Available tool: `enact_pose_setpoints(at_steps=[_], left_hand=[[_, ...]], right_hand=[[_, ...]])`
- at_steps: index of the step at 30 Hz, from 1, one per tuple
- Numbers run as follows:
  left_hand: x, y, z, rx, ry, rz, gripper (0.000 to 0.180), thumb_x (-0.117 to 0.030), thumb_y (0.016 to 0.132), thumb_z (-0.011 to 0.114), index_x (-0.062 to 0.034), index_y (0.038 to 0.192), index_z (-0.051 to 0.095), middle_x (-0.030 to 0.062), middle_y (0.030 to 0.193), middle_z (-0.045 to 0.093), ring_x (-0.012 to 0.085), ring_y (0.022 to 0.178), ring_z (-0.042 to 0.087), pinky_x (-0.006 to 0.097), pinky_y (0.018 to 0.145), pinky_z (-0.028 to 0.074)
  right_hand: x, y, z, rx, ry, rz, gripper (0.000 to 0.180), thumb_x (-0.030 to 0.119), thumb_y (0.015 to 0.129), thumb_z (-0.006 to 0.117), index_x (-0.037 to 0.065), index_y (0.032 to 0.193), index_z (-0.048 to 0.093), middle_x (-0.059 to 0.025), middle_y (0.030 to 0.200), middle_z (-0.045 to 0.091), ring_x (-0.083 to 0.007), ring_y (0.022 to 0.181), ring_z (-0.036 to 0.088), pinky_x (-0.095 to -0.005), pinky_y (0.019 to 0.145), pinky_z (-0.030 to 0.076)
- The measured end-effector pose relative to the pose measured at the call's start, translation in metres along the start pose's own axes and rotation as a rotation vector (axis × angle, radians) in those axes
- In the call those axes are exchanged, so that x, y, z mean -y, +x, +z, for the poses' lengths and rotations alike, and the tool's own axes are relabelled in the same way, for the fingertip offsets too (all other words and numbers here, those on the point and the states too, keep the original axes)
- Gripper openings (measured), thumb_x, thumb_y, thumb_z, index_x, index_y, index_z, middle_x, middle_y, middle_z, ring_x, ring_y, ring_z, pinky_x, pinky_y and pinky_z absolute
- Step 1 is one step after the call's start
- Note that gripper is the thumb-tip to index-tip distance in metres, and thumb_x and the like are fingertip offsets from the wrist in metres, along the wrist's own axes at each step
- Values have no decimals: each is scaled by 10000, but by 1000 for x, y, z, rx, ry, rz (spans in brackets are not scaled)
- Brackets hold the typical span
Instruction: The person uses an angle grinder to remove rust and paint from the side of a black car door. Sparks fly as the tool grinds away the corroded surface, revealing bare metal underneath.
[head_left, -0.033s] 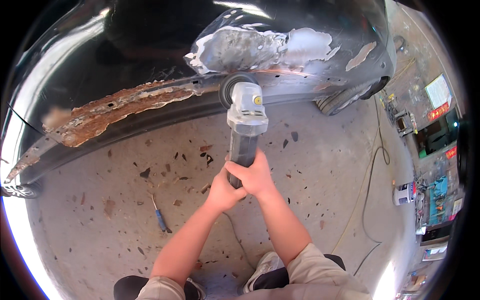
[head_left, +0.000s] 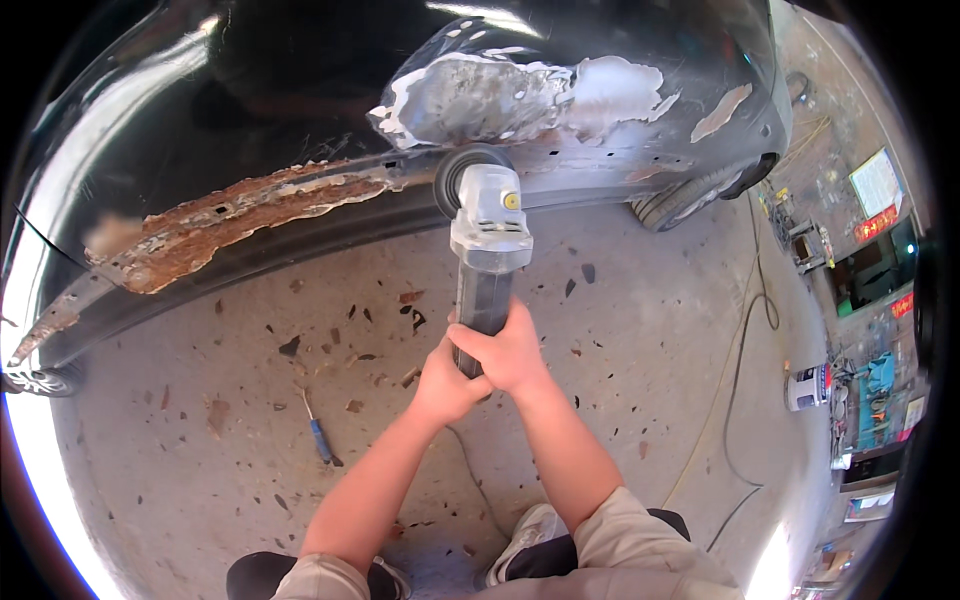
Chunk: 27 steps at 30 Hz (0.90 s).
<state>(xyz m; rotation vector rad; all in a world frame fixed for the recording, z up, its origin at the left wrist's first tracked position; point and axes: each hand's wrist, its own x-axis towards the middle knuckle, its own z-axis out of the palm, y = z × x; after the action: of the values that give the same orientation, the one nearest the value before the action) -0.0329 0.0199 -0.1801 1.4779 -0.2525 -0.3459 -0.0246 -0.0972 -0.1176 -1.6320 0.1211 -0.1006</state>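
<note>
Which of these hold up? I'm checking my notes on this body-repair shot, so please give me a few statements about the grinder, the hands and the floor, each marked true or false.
1. Both hands grip the grey angle grinder by its dark handle. True: the left hand and right hand wrap it.
2. The grinder's disc end is at the rusted lower sill of the dark car. True.
3. The blue-handled screwdriver is in the left hand. False: it lies on the concrete floor.
4. The sill's paint is intact. False: it is rusted and stripped.
</note>
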Motion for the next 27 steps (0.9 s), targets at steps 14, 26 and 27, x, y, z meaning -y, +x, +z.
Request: enact_pose_setpoints(at_steps=[14, 26, 27], left_hand=[[-16, -4, 2, 26, 16, -113, 715, -254, 733, 802, 51, 1305, 500, 130, 1135, 663, 193, 1004, 652, 348, 843, 540], [-21, -3, -5, -6, 73, -33, 675, -215, 728, 789, 41, 1286, 508, 116, 1081, 677, 191, 943, 663, 340, 811, 547], [-23, -1, -5, -5, 70, -58, 676, -216, 726, 791, 40, 1285, 510, 116, 1087, 676, 190, 945, 663, 340, 813, 547]], right_hand=[[2, -4, 0, -32, 80, 38, 333, 31, 773, 745, 1, 1067, 590, -72, 948, 684, -155, 838, 650, -333, 773, 532], [5, 0, 7, -41, 111, -1, 274, 43, 775, 745, -4, 1015, 620, -63, 934, 689, -148, 829, 652, -329, 769, 532], [6, 1, 7, -43, 115, 0, 274, 44, 773, 745, -3, 1014, 622, -61, 933, 690, -146, 826, 651, -329, 766, 532]])
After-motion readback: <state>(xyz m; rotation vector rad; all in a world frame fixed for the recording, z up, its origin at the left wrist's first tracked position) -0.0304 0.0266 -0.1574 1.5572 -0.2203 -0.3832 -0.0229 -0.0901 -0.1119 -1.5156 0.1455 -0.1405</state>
